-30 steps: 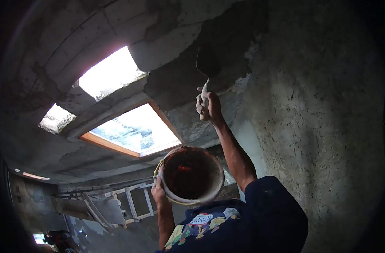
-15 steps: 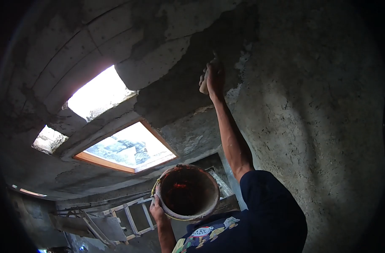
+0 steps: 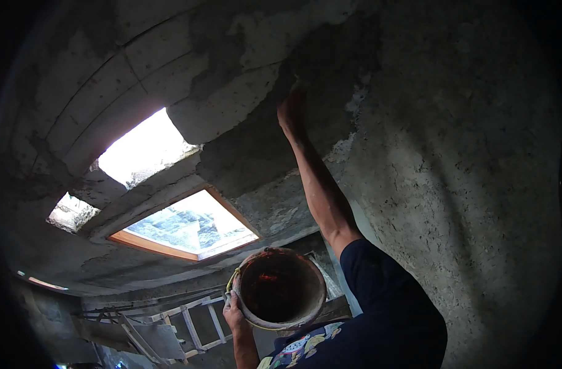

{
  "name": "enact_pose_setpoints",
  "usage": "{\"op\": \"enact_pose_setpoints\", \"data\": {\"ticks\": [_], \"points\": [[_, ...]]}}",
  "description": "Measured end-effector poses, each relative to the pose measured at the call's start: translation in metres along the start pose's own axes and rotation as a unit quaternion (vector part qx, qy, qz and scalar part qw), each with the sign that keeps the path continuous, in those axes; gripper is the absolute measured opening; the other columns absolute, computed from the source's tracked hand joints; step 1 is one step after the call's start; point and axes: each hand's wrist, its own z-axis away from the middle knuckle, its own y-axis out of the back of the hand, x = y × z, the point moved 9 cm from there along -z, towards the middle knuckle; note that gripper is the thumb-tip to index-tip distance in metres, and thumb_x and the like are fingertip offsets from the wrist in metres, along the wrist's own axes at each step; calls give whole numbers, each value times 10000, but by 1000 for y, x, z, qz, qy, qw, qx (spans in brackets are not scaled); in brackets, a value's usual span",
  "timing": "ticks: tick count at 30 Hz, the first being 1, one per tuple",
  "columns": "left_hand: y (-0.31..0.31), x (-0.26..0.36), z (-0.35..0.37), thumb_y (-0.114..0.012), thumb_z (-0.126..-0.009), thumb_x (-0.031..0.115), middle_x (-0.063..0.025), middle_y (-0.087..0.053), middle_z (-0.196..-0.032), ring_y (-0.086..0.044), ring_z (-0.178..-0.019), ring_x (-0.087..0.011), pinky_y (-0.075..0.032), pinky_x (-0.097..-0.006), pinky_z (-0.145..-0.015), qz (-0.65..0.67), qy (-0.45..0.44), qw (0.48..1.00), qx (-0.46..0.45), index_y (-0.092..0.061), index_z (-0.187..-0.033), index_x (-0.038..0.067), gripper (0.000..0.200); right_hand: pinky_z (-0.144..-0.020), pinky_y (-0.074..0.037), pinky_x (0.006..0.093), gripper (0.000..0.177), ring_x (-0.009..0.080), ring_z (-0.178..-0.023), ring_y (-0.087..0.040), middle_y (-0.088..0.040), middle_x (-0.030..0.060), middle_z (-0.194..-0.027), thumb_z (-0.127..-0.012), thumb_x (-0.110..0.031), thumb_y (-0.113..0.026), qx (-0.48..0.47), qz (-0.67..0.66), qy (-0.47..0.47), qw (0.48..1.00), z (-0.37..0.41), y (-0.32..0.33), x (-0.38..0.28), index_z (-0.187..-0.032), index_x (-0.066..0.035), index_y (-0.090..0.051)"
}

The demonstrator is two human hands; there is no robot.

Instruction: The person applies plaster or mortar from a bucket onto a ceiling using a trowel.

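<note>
My left hand grips the rim of a round bucket at its left side, by a yellowish handle. The bucket's mouth faces the camera, and its inside is dark with a reddish patch. My right hand is raised at the end of a stretched arm, against a dark, damp-looking patch of plaster. Its fingers are in shadow and turned away, so what it holds cannot be made out.
A wood-framed window and two bright openings are on the left. A wooden ladder-like frame and boards stand at the lower left. Rough wall fills the right side.
My right hand has moved left and slightly down, and its wrist has turned so the fingers no longer show. The bucket and my left hand have shifted slightly down and right in view.
</note>
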Motion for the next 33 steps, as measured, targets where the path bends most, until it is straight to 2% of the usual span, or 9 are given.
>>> {"op": "enact_pose_setpoints", "data": {"ticks": [1, 5, 8, 10, 14, 20, 22, 25, 33], "points": [[0, 0, -1, -535, -943, 221, -118, -646, -966, -632, -798, -171, -520, -291, -716, -1, 1, 1000, -1, -571, -1081, -81, 334, -1004, -380, 443, 563, 446, -1230, -390, -382, 349, -1304, -925, -152, -447, -16, -103, -88, 991, 0, -8, 14, -1371, 102, -216], [3, -7, -8, -536, -943, 224, -118, -646, -967, -632, -797, -170, -518, -288, -720, -25, 7, 1000, -3, -571, -1080, -82, 337, -1007, -376, 433, 580, 431, -1247, -379, -369, 345, -1317, -917, -100, -439, -114, -13, -143, 983, -2, -28, 22, -1389, 94, -163], [1, -6, -7, -542, -940, 229, -115, -645, -969, -630, -802, -173, -517, -290, -722, -34, 7, 999, 3, -573, -1080, -80, 341, -961, -420, 398, 608, 346, -1173, -480, -371, 193, -1378, -923, -168, -502, -81, -139, -188, 969, 7, -43, 49, -1423, -55, -173], [2, -7, -7, -547, -937, 232, -113, -644, -970, -629, -805, -174, -516, -292, -723, -37, 9, 999, 5, -574, -1081, -79, 343, -947, -441, 414, 654, 358, -1137, -506, -391, 228, -1342, -890, -132, -545, -63, 22, -104, 992, 16, -24, 33, -1407, -19, -161], [10, -13, -11, -556, -930, 255, -114, -644, -978, -627, -816, -183, -514, -301, -735, -49, 9, 999, 0, -577, -1091, -70, 364, -926, -449, 433, 626, 371, -1118, -519, -435, 259, -1286, -862, -112, -570, -95, 28, -122, 988, 36, 2, 38, -1371, 20, -229], [1, -3, -5, -564, -923, 272, -117, -646, -980, -629, -820, -188, -514, -305, -733, -47, 6, 999, 6, -582, -1092, -59, 371, -929, -412, 454, 497, 420, -1115, -502, -499, 287, -1189, -857, -104, -547, 38, -159, 18, 986, 4, 19, 23, -1290, 53, -361], [3, -3, -2, -565, -922, 271, -117, -646, -980, -629, -820, -188, -513, -304, -731, -58, 9, 998, 9, -582, -1091, -59, 371, -970, -372, 465, 518, 443, -1149, -460, -461, 323, -1210, -863, -136, -537, 94, 48, 130, 986, -8, -2, -13, -1277, 106, -341], [11, -9, -8, -561, -925, 264, -113, -648, -977, -629, -814, -185, -512, -301, -723, -72, 9, 997, 21, -582, -1090, -59, 363, -1015, -356, 430, 670, 408, -1250, -379, -297, 353, -1360, -886, -176, -508, -29, -121, -36, 992, -17, 4, -35, -1371, 136, -167], [19, -16, -15, -577, -916, 271, -98, -652, -918, -625, -758, -171, -508, -278, -683, -89, 0, 996, 25, -605, -1029, -53, 343, -971, -378, 456, 625, 447, -1169, -435, -378, 368, -1266, -859, -186, -558, -107, -35, 2, 994, 45, -18, -14, -1300, 150, -270]]}}
